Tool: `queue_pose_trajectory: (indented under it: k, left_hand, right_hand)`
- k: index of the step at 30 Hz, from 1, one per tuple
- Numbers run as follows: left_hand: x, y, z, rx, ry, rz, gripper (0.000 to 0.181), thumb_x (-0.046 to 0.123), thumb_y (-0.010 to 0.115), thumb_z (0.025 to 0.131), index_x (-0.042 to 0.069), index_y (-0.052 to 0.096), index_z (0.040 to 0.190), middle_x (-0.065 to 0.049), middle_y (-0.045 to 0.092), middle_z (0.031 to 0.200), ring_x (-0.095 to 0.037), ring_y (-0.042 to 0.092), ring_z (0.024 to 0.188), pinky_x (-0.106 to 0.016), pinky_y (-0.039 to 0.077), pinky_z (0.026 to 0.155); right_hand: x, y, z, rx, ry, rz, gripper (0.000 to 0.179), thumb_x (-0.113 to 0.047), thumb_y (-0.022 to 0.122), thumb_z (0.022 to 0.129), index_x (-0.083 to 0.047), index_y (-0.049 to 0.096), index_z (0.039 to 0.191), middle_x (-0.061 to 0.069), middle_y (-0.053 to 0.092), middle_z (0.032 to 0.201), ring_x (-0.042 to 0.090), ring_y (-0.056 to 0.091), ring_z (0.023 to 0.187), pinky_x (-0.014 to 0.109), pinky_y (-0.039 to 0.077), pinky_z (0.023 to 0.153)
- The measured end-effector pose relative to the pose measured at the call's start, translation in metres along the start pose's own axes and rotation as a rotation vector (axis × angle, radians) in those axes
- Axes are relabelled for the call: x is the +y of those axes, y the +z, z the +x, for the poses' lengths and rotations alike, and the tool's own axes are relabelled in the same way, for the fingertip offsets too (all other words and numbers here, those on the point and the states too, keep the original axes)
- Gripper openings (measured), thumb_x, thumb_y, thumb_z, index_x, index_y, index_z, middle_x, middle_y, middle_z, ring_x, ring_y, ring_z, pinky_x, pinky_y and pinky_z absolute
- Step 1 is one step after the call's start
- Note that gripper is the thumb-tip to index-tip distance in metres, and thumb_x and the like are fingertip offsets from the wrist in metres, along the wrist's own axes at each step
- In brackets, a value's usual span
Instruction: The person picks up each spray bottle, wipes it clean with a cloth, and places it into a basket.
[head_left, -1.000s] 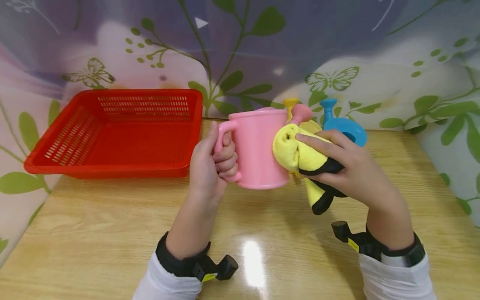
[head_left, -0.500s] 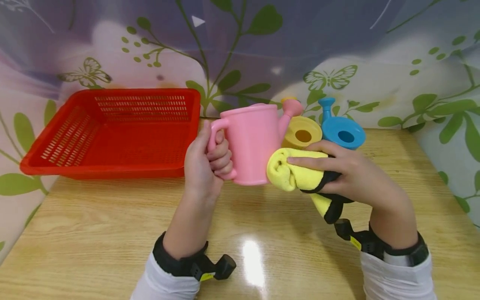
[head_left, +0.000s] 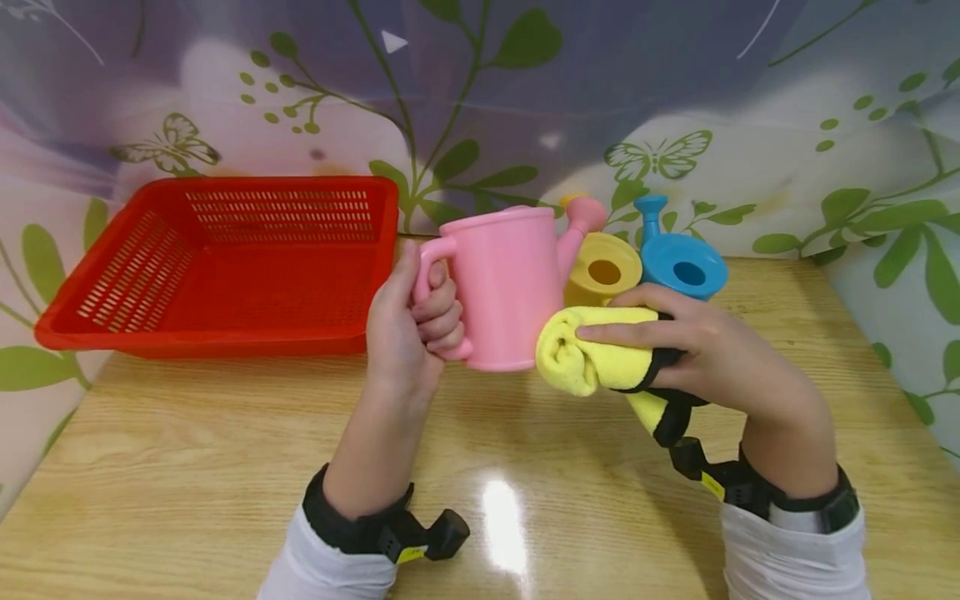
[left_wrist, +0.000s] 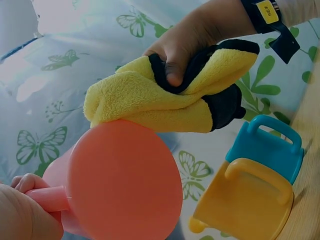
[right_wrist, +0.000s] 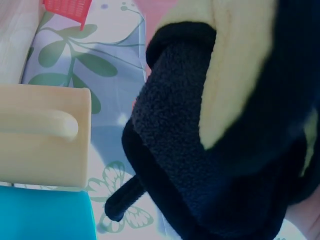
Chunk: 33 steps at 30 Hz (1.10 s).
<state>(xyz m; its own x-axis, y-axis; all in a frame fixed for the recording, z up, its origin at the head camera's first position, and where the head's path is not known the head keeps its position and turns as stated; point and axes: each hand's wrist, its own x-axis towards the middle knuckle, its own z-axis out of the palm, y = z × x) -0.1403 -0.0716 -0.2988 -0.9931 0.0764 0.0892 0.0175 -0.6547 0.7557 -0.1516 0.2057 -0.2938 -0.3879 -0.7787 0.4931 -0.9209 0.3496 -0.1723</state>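
Wooden worktop (head_left: 225,467) carries a red basket (head_left: 217,342) at left; beside it the left hand (head_left: 405,325) grips the pink watering can (head_left: 506,292) by its handle (head_left: 441,247), raised, apparently to expose its side to the yellow-and-black cloth (head_left: 611,362) grasped in the right hand (head_left: 697,342), before the yellow watering can (head_left: 588,289) and blue watering can (head_left: 667,258). Against one second ago, the cloth sits lower, near the raised can's base, leaving the yellow watering can's top visible.

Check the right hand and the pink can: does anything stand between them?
Yes: the cloth, which the right hand grips, lies between that hand and the pink can, by the can's lower side. Nothing visible separates the left hand from the can; it grips the handle.
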Motion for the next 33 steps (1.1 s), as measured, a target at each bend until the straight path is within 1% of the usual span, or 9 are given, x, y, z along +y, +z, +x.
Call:
queue_pose_trajectory:
  k: [7, 10, 16, 21, 23, 25, 28, 30, 33]
  left_hand:
    - [0.001, 0.000, -0.002, -0.044, -0.018, -0.015, 0.044, 0.034, 0.024, 0.106, 0.017, 0.040, 0.068, 0.012, 0.029, 0.044, -0.007, 0.012, 0.040, -0.024, 0.004, 0.042]
    - [0.000, -0.001, -0.002, -0.072, -0.029, -0.022, 0.045, 0.033, 0.023, 0.106, 0.017, 0.040, 0.068, 0.013, 0.029, 0.044, -0.008, 0.010, 0.041, -0.024, 0.003, 0.042]
    - [-0.001, -0.001, -0.003, -0.089, -0.024, -0.021, 0.045, 0.032, 0.022, 0.106, 0.016, 0.041, 0.068, 0.012, 0.030, 0.044, -0.009, 0.009, 0.041, -0.023, 0.004, 0.041]
    - [-0.001, -0.001, -0.003, -0.103, -0.018, -0.006, 0.045, 0.031, 0.022, 0.106, 0.016, 0.040, 0.068, 0.011, 0.028, 0.045, -0.010, 0.010, 0.042, -0.023, 0.005, 0.041]
    - [-0.002, 0.000, -0.002, -0.115, -0.017, -0.003, 0.044, 0.030, 0.022, 0.106, 0.016, 0.039, 0.068, 0.011, 0.028, 0.045, -0.010, 0.010, 0.041, -0.023, 0.005, 0.041]
    - [-0.002, 0.000, -0.002, -0.128, -0.021, -0.005, 0.044, 0.030, 0.022, 0.106, 0.016, 0.039, 0.068, 0.011, 0.028, 0.045, -0.009, 0.010, 0.041, -0.023, 0.005, 0.040]
    - [-0.003, 0.002, -0.003, -0.151, -0.036, -0.012, 0.044, 0.029, 0.022, 0.106, 0.017, 0.038, 0.067, 0.010, 0.024, 0.046, -0.009, 0.009, 0.041, -0.023, 0.004, 0.040]
    - [-0.003, 0.003, -0.003, -0.160, -0.051, -0.013, 0.043, 0.029, 0.022, 0.106, 0.017, 0.038, 0.067, 0.008, 0.021, 0.047, -0.009, 0.009, 0.041, -0.022, 0.005, 0.039]
    - [-0.005, 0.004, -0.003, -0.160, -0.068, -0.002, 0.043, 0.030, 0.023, 0.106, 0.017, 0.037, 0.067, 0.007, 0.018, 0.049, -0.009, 0.009, 0.041, -0.021, 0.006, 0.039]
  right_hand:
    - [0.000, 0.004, 0.003, 0.084, 0.017, -0.031, 0.041, -0.047, 0.048, 0.096, -0.030, 0.060, 0.132, 0.010, 0.061, 0.111, 0.020, 0.056, 0.095, 0.020, 0.042, 0.081]
    - [0.000, 0.005, 0.003, 0.126, 0.060, -0.013, 0.043, -0.047, 0.050, 0.096, -0.026, 0.061, 0.131, 0.012, 0.061, 0.110, 0.021, 0.055, 0.095, 0.017, 0.040, 0.080]
    - [-0.002, 0.007, 0.008, 0.209, 0.131, 0.021, 0.049, -0.049, 0.055, 0.092, -0.018, 0.063, 0.129, 0.015, 0.061, 0.113, 0.018, 0.054, 0.104, 0.011, 0.037, 0.090]
    - [-0.008, 0.008, 0.012, 0.255, 0.255, 0.028, 0.057, -0.053, 0.056, 0.090, -0.014, 0.061, 0.130, 0.018, 0.061, 0.113, 0.015, 0.053, 0.105, 0.012, 0.036, 0.090]
    - [-0.011, 0.008, 0.014, 0.276, 0.320, 0.048, 0.054, -0.044, 0.065, 0.088, -0.012, 0.060, 0.131, 0.018, 0.061, 0.116, 0.012, 0.052, 0.108, 0.014, 0.036, 0.093]
    - [-0.013, 0.009, 0.016, 0.293, 0.388, 0.067, 0.053, -0.026, 0.075, 0.085, -0.012, 0.058, 0.134, 0.017, 0.061, 0.119, 0.006, 0.050, 0.112, 0.015, 0.036, 0.095]
    - [-0.015, 0.009, 0.018, 0.319, 0.500, 0.095, 0.069, 0.002, 0.080, 0.074, -0.014, 0.055, 0.136, 0.014, 0.060, 0.125, 0.006, 0.048, 0.117, 0.017, 0.035, 0.096]
    - [-0.017, 0.010, 0.018, 0.333, 0.572, 0.102, 0.074, 0.006, 0.078, 0.073, -0.017, 0.053, 0.139, 0.014, 0.059, 0.125, 0.010, 0.047, 0.116, 0.017, 0.035, 0.093]
    - [-0.018, 0.009, 0.017, 0.347, 0.649, 0.105, 0.074, 0.003, 0.077, 0.076, -0.024, 0.051, 0.141, 0.013, 0.058, 0.125, 0.019, 0.048, 0.116, 0.017, 0.034, 0.090]
